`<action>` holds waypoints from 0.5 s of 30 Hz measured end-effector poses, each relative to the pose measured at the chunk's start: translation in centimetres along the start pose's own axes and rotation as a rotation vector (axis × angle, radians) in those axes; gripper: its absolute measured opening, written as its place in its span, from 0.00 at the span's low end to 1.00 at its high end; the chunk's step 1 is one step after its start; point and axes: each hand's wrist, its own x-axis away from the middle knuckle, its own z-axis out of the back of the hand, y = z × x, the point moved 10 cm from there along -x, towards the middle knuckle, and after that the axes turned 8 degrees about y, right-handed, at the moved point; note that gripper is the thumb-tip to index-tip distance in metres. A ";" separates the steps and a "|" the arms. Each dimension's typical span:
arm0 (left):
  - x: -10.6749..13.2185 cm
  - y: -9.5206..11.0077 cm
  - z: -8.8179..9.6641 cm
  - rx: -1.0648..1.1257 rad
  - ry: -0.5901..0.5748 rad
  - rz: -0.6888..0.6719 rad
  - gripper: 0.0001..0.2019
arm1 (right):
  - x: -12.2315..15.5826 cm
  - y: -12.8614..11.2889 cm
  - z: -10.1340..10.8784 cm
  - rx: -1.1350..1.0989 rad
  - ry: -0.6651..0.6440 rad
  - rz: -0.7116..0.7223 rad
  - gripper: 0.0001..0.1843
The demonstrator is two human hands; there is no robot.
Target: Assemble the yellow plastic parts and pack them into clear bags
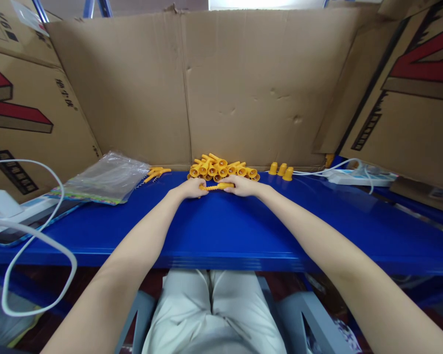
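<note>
Just above the blue tabletop, both hands hold a slim yellow twisted piece [214, 187] between them. My left hand [194, 188] is closed on its left end. Fingers of my right hand [242, 186] close round the smoother, thicker right end. What lies inside each grip is partly hidden. Right behind the hands is a stacked pile of yellow cup-ended plastic parts [223, 171] with short stems. To the right of the pile stand three yellow thimble-shaped caps [281, 170]. Left of it lie several yellow handles with thin dark spiral ends [155, 173].
Clear plastic bags [107, 177] lie on the left of the blue table [221, 231]. A looping white cable [11, 265] and a phone [11, 237] are at the far left. A white power strip [358, 177] sits at right. Cardboard walls [251, 88] enclose the back and sides.
</note>
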 end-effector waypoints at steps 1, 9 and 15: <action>0.0 -0.1 -0.1 -0.018 -0.012 0.006 0.08 | 0.0 0.1 0.0 -0.004 0.000 -0.011 0.20; -0.2 -0.2 -0.9 -0.134 -0.137 0.077 0.11 | -0.4 2.6 -1.7 -0.058 -0.072 -0.124 0.21; -0.4 -0.8 -2.0 -0.116 -0.270 0.158 0.13 | -0.7 3.5 -2.1 -0.074 -0.049 -0.115 0.21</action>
